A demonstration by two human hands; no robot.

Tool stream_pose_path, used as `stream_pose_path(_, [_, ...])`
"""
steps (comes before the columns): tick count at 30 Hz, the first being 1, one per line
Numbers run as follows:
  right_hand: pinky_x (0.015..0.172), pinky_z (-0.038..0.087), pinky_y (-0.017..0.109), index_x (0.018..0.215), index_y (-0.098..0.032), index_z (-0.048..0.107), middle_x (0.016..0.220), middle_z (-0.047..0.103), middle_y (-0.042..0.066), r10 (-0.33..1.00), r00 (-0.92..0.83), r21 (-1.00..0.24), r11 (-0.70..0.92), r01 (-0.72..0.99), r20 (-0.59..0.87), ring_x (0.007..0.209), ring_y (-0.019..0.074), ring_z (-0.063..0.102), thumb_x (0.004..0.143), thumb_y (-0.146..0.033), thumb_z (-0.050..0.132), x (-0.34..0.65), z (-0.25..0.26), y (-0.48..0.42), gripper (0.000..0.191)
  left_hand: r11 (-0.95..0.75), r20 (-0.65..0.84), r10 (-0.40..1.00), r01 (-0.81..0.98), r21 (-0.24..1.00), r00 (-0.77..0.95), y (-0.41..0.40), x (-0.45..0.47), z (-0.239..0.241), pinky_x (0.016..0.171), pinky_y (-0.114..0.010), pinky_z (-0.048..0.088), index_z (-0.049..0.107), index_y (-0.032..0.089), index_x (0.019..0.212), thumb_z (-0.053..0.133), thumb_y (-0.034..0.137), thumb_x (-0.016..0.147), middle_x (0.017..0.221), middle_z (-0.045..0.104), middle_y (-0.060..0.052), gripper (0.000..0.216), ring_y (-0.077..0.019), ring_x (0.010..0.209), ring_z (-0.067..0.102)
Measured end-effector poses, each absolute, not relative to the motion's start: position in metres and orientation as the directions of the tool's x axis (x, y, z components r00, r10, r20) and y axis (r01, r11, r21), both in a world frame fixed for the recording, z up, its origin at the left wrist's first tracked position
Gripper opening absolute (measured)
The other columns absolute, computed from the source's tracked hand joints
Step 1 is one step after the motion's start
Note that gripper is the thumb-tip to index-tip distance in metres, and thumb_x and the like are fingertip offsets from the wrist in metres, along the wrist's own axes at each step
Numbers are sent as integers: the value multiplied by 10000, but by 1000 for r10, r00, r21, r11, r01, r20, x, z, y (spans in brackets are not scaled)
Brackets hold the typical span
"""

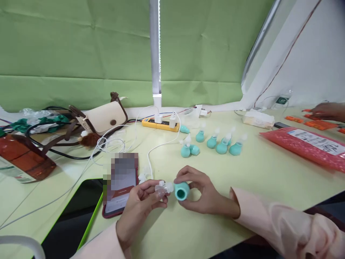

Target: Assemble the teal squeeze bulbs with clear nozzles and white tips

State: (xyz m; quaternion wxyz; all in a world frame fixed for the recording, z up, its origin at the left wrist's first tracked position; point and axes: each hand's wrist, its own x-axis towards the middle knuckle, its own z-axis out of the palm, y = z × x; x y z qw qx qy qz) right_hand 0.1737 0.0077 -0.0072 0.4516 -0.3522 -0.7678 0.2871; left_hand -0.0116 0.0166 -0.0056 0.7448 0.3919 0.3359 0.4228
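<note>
Between the fingers of my left hand (142, 203) is a small clear plastic nozzle fitting (163, 188), its tip pointing right. My right hand (206, 192) pinches a teal rubber bulb (182, 191) between thumb and fingers, the bulb's dark round opening facing me. Fitting and bulb are very close; whether they touch I cannot tell. Farther back on the table stand several teal bulbs (221, 146) topped with whitish clear fittings. One teal bulb (194, 149) lies on its side beside them. Near my left hand are small whitish clear pieces (145, 175), partly hidden.
Left of my hands lie a phone in a red case (121, 190) and a black-screened device with a green edge (77, 216). Behind are a yellow power strip (160, 125), white cables, a cream bag (104, 117) and an orange bottle (24, 156). A pink package (304, 144) and another person's hand (330, 110) are at right.
</note>
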Motion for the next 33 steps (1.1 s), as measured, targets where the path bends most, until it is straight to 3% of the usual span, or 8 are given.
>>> stream_pose_path(7, [629,429,246,890,-151,524,748,557,33,764,-430,-649,640,412,481,670,121,517,728,-214,536,164,-3,14,174,301,-172,927,-387,871,333,19,-14,-5,547,-214,457,608,87,764,692,173,635,648,651,-55,176,-105,542,567])
stream_pose_path(15, [478,371,202,781,-164,479,596,528,-10,691,-495,-447,720,531,526,501,90,468,715,-240,495,170,-7,14,101,231,-151,919,-190,954,363,16,-14,-3,480,-212,415,617,85,778,695,218,627,544,618,-31,216,-93,467,519])
stream_pose_path(18, [457,356,207,783,-151,484,594,528,1,630,-565,-291,763,576,532,494,96,471,752,-265,467,174,-8,15,119,226,-171,907,-102,969,385,18,-14,0,447,-203,397,612,81,764,706,212,607,508,597,-15,225,-78,426,487])
stream_pose_path(22, [411,300,235,816,-130,512,594,524,30,513,-709,82,780,620,484,500,133,488,812,-312,411,180,-6,15,208,300,-246,867,-60,952,432,21,-13,0,387,-198,394,605,78,700,713,237,590,479,580,-10,222,-81,387,484])
stream_pose_path(24, [401,282,241,841,-128,518,611,532,42,511,-728,162,757,633,456,504,143,497,833,-322,382,180,-5,14,237,324,-265,858,-63,944,441,21,-13,-1,382,-202,409,602,76,699,709,242,594,484,586,-16,223,-90,391,500])
stream_pose_path(26, [421,308,237,862,-130,510,632,542,40,543,-708,72,769,636,451,525,138,508,837,-329,379,178,-4,13,240,305,-241,870,-85,949,431,20,-12,-2,412,-208,439,597,79,714,706,236,599,505,603,-24,223,-99,417,527])
stream_pose_path(29, [518,379,219,866,-147,492,692,571,26,646,-635,-271,759,592,422,591,115,529,803,-319,453,174,0,12,188,235,-169,890,-108,966,424,15,-11,2,463,-228,476,592,81,734,699,232,606,531,621,-34,225,-115,456,558])
stream_pose_path(33, [578,401,211,839,-151,494,707,575,7,786,-561,-649,572,502,259,606,98,513,740,-331,554,171,6,9,214,146,-94,904,-95,985,417,11,-11,8,495,-246,497,605,81,750,690,226,611,550,629,-39,218,-133,489,578])
